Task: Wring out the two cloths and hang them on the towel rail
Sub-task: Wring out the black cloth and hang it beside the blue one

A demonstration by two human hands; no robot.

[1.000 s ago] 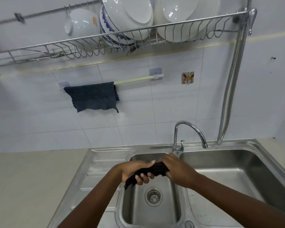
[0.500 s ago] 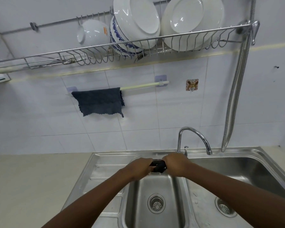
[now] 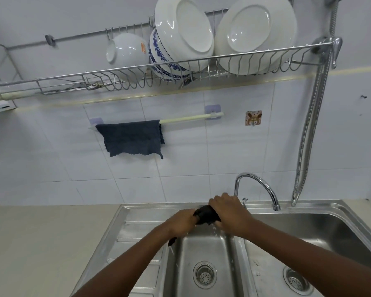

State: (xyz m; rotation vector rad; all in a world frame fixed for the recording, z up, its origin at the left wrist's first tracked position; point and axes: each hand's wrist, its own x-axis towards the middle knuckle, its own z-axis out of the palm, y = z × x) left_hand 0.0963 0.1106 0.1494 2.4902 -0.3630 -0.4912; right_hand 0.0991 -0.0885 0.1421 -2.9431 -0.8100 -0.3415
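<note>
A dark cloth (image 3: 205, 215) is twisted tight between my left hand (image 3: 183, 221) and my right hand (image 3: 229, 211), both shut on it above the small left basin of the steel sink (image 3: 308, 219). Drops of water fall from it, and one end pokes out below my left wrist. A second cloth (image 3: 131, 139), dark blue, hangs spread over the left half of the pale towel rail (image 3: 186, 119) on the tiled wall. The right half of the rail is bare.
A curved tap (image 3: 257, 185) stands just right of my hands. A wire dish rack (image 3: 180, 67) with white plates and bowls hangs above the rail. A metal shower hose (image 3: 308, 133) runs down the wall at right. Beige counter (image 3: 41, 243) lies to the left.
My hands have twisted the cloth tighter and shifted slightly up and right; water now drips from it. The camera has tilted upward, showing more of the rack.
</note>
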